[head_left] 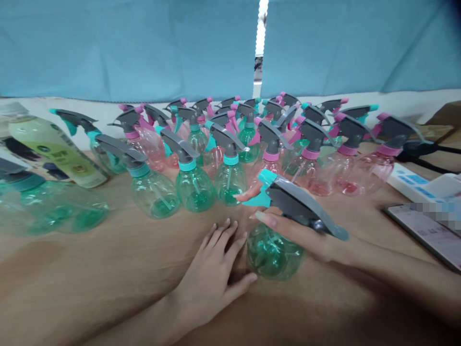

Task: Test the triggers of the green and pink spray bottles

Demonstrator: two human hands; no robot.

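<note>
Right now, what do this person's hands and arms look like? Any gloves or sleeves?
No gloves: the left hand and right hand are bare, with long fingernails. No ring, watch or bracelet shows. The left forearm and right forearm are bare too; no sleeve is in view.

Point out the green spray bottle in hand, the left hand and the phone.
green spray bottle (272,254), head view, on its green body
left hand (212,274), head view, back of the hand
phone (428,235), head view, its screen

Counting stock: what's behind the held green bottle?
Rows of green and pink spray bottles on the table. The right hand and green bottle partly cover the nearest ones.
</note>
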